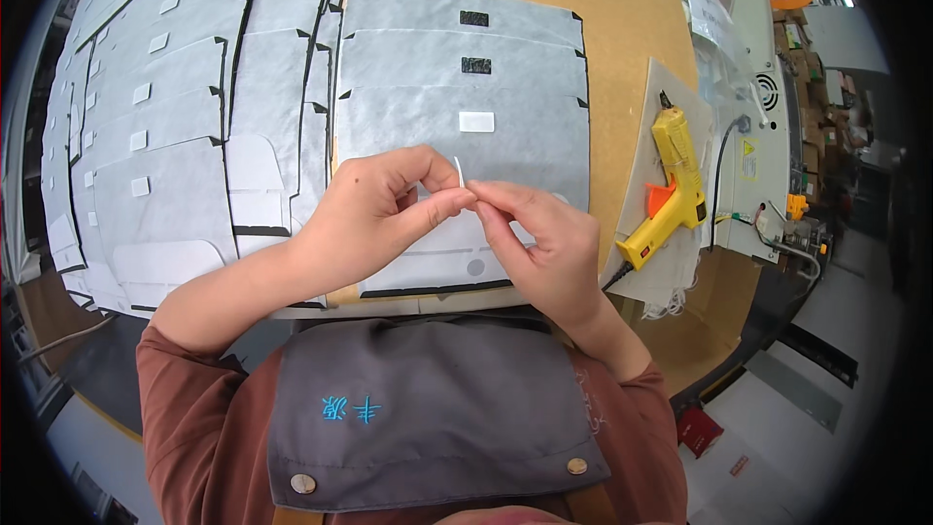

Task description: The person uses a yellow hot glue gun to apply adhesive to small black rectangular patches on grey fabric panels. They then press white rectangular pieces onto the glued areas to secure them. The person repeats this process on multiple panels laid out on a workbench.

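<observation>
My left hand and my right hand meet above the near edge of a wooden table. Between thumbs and forefingers both pinch a small thin white strip, which stands up from the fingertips. Under the hands lies a stack of grey-white fabric panels with black edging. The top panel carries a small white rectangular patch; two panels behind it carry black patches.
Several more grey panels with white patches lie fanned out at the left. A yellow glue gun with an orange trigger rests on a grey mat at the right, its cable trailing off. A white machine stands behind it.
</observation>
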The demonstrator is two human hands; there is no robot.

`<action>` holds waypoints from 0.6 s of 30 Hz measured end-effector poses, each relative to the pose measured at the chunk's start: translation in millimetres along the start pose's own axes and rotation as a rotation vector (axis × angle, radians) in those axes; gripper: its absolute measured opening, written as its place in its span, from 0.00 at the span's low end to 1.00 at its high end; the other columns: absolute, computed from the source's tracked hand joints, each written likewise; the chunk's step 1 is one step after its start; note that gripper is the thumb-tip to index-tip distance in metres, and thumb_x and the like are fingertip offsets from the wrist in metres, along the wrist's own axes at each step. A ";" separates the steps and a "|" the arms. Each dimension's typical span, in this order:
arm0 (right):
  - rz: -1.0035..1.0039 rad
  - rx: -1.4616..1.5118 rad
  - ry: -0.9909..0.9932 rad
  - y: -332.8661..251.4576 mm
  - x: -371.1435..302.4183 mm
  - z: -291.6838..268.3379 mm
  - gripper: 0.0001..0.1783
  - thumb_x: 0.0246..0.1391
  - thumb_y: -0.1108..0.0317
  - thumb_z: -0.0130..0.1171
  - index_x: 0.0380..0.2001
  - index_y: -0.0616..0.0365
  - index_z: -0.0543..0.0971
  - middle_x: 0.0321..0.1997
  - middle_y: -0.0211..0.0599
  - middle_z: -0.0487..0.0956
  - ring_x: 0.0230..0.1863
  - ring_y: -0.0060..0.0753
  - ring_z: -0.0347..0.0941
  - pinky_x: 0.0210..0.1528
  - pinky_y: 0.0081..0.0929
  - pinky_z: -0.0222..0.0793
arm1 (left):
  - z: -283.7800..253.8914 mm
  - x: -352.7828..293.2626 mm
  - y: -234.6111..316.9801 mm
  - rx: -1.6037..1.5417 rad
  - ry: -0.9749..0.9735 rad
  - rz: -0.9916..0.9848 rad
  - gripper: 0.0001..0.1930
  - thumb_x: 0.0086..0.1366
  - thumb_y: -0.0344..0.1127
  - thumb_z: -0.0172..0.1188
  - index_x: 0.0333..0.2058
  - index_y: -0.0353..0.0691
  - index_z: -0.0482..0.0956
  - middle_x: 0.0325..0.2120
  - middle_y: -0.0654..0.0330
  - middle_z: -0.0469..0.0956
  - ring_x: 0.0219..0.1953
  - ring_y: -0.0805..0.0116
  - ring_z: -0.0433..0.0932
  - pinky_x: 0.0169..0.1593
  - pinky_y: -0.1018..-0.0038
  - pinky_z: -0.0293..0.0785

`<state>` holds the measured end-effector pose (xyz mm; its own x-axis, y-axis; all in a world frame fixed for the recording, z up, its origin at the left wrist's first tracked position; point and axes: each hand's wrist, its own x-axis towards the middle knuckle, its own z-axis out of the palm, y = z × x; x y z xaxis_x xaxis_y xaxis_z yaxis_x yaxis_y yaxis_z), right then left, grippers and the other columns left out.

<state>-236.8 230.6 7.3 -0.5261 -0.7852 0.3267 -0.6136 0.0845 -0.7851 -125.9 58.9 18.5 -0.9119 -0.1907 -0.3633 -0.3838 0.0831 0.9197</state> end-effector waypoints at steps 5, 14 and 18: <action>0.134 0.194 -0.001 3.2 -4.7 3.3 0.10 0.50 0.79 0.66 0.38 0.62 0.83 0.33 0.40 0.84 0.28 0.29 0.82 0.28 0.22 0.75 | -1.1 -1.2 -6.5 -0.017 -0.012 0.114 0.06 0.70 0.32 0.58 0.36 0.34 0.78 0.31 0.66 0.78 0.31 0.83 0.69 0.36 0.83 0.68; 0.333 0.065 0.018 14.5 27.4 -6.2 0.05 0.54 0.72 0.65 0.29 0.61 0.80 0.24 0.33 0.81 0.24 0.19 0.76 0.26 0.20 0.70 | -13.7 8.8 -4.7 0.058 0.082 0.123 0.03 0.61 0.23 0.54 0.28 0.36 0.70 0.31 0.67 0.76 0.29 0.84 0.64 0.34 0.85 0.65; 0.405 0.055 0.039 28.1 65.3 -0.4 0.07 0.55 0.69 0.65 0.28 0.61 0.78 0.21 0.32 0.79 0.22 0.19 0.73 0.26 0.20 0.68 | -29.3 29.0 -4.4 0.029 0.078 0.083 0.06 0.58 0.20 0.52 0.28 0.39 0.66 0.30 0.66 0.73 0.32 0.85 0.65 0.36 0.86 0.65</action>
<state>-288.6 182.0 6.7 -0.7411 -0.6714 0.0045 -0.3209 0.3484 -0.8807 -146.4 24.4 8.3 -0.9272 -0.2578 -0.2718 -0.3121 0.1303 0.9411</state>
